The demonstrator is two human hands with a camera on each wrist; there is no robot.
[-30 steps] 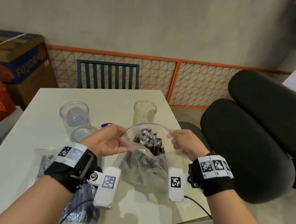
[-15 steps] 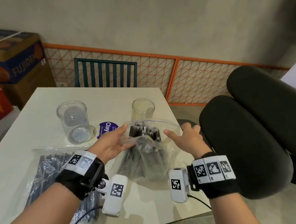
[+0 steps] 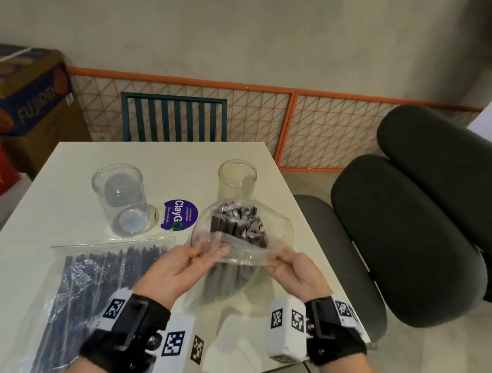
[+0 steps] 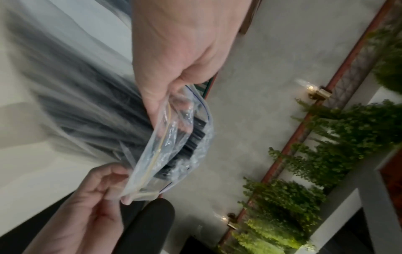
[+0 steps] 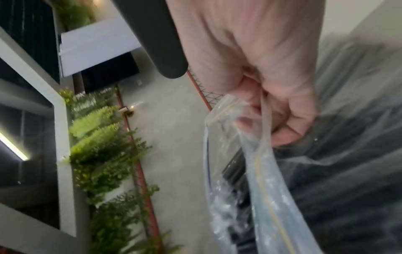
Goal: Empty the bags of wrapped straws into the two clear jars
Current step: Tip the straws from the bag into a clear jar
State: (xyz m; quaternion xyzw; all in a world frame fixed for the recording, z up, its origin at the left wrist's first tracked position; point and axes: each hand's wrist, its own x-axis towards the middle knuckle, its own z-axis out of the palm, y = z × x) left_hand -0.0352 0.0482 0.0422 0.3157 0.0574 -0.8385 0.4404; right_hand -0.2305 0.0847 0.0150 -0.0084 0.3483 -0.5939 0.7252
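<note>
A clear zip bag [image 3: 276, 234] of black wrapped straws [image 3: 239, 226] stands upright above the white table [image 3: 64, 223], its mouth spread wide. My left hand [image 3: 199, 251] pinches the near rim on the left, and my right hand [image 3: 284, 263] pinches the rim on the right. In the left wrist view the left hand [image 4: 165, 96] holds the bag [image 4: 174, 146] rim; in the right wrist view the right hand [image 5: 272, 120] grips the bag [image 5: 250, 171]. Two clear jars stand empty: one [image 3: 120, 199] at left, one [image 3: 236, 181] behind the bag. A second full bag [image 3: 93, 292] lies flat at the left.
A purple round sticker [image 3: 179, 219] lies between the jars. A teal chair [image 3: 173, 119] stands at the table's far side and a black padded chair [image 3: 408, 232] at the right. Cardboard boxes [image 3: 22, 95] sit at the far left.
Both hands dropped from the bag's mouth sides to its near rim and drew closer to me. The bag's mouth now gapes wider and tilts away.
</note>
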